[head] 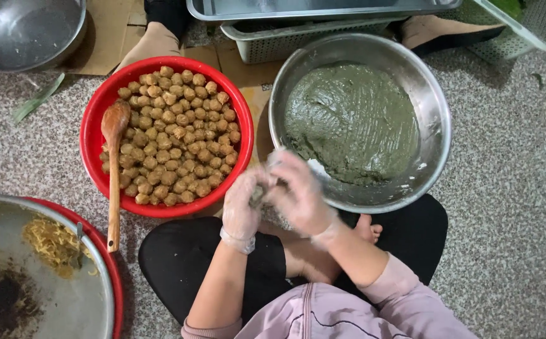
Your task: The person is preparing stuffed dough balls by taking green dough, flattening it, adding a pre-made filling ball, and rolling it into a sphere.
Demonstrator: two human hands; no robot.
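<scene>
Both my hands wear thin clear gloves and meet over my lap. My left hand [243, 207] cups a small lump of green dough [258, 194]. My right hand [298, 191] presses on the same lump from the right, blurred by motion. Just beyond the hands stands a steel bowl [433, 94] holding a mass of green dough [351, 119]. To its left a red basin [94, 125] is filled with several brown filling balls [175, 135], and a wooden spoon [114, 169] leans on the basin's left side.
A steel pan [72, 301] with yellow shreds and dark crumbs sits at lower left. Another steel bowl [25, 31] is at top left. A metal tray [323, 7] and pale plastic baskets [530, 22] lie at the top, by another person's feet [153, 41]. Speckled floor surrounds everything.
</scene>
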